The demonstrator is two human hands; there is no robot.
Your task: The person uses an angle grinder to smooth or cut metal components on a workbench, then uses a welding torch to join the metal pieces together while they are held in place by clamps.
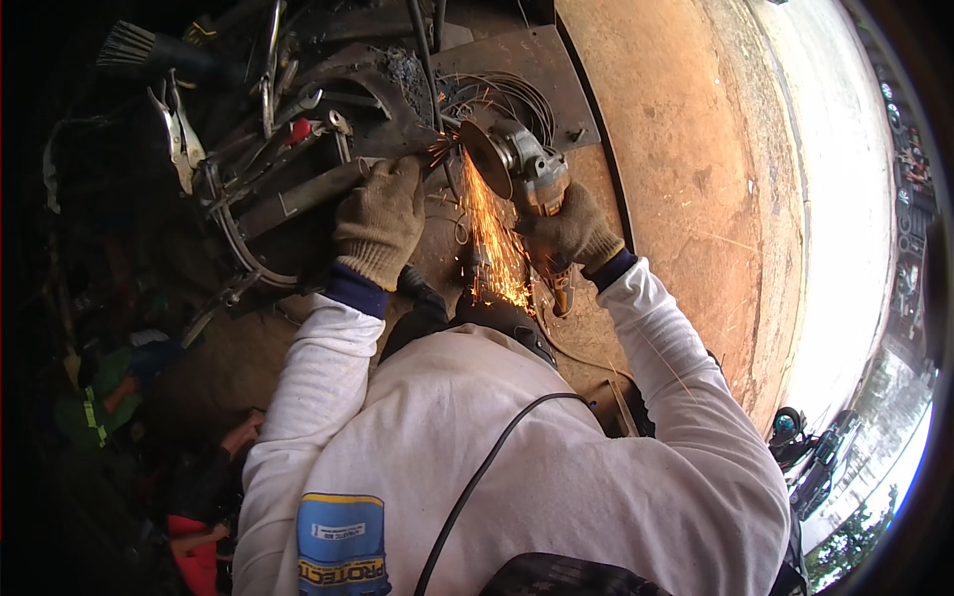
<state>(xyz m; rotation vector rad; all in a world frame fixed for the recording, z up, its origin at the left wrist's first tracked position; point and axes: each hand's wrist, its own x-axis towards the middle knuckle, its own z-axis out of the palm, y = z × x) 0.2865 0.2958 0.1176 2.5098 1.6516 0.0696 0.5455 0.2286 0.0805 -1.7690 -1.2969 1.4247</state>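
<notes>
My right hand (571, 223), in a knitted work glove, is wrapped around the body of an angle grinder (542, 174). The grinder's disc (485, 159) stands almost upright, and its edge meets metal just right of my left hand. From that contact orange sparks (492, 238) stream down toward my legs. My left hand (383, 214), gloved as well, is closed on a dark metal bar (303, 202) that runs off to the left. The glove hides part of the bar, and glare and sparks obscure the exact cutting spot.
Locking pliers (177, 139), a brush (127, 45) and other tools crowd the dark left side. Coiled wire (512, 99) lies on a metal plate (542, 60) ahead. A second power tool (562, 290) is below my right hand. A cable (497, 442) crosses my shirt. People are at lower left.
</notes>
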